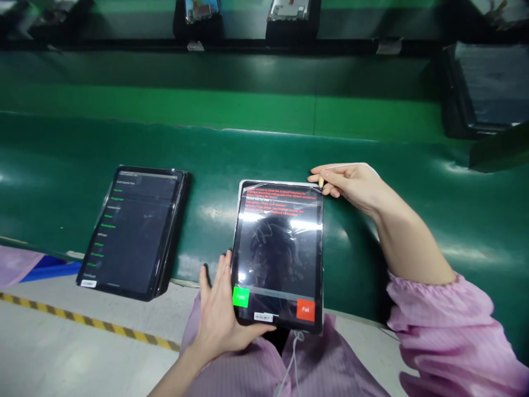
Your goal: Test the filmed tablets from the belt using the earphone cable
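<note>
A tablet point(276, 248) with a lit dark screen, red text, a green Pass button and a red Fail button lies tilted over the bench's near edge. My left hand point(223, 309) grips its lower left corner, fingers along the side and thumb at the bottom edge. At the upper right corner, my right hand point(347, 182) pinches a small pale pointed piece point(321, 181) with a dark end; its kind is unclear. A thin white line runs over the back of that hand. White cable point(294, 353) hangs below the tablet.
Left of me, a second tablet point(130, 231) with a list on screen rests on a dark block at the green bench's point(206, 149) edge. Dark trays point(293, 25) with devices stand along the back. A wrapped dark stack point(491, 88) sits far right. Yellow-black tape point(91, 322) marks the floor.
</note>
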Available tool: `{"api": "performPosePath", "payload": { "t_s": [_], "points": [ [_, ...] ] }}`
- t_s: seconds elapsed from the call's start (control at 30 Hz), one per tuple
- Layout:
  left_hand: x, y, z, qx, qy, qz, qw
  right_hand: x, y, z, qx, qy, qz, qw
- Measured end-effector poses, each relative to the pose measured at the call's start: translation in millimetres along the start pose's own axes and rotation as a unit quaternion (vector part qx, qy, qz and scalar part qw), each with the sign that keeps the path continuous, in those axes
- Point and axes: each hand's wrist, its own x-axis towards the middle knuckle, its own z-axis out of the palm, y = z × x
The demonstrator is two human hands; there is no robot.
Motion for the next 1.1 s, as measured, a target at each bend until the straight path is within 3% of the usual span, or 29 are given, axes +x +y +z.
{"api": "performPosePath", "payload": {
  "t_s": [0.17,0.4,0.67,1.1],
  "points": [
    [0.9,0.3,-0.8,0.009,-0.011,-0.003,1.000,-7.9,-4.6,-1.5,-0.022,0.025,0.013,0.999],
    [2.5,1.0,0.1,0.008,0.003,0.006,1.000,-17.5,-8.8,-13.8,-0.151,0.077,-0.027,0.985],
    [0.1,0.2,2.7,0.008,-0.006,0.010,1.000,-8.2,-2.6,-21.0,-0.096,0.022,-0.006,0.995],
    [5.1,5.9,2.4,0.002,0.001,-0.006,1.000,2.7,-4.4,-11.8,-0.119,0.076,0.003,0.990]
  ]
}}
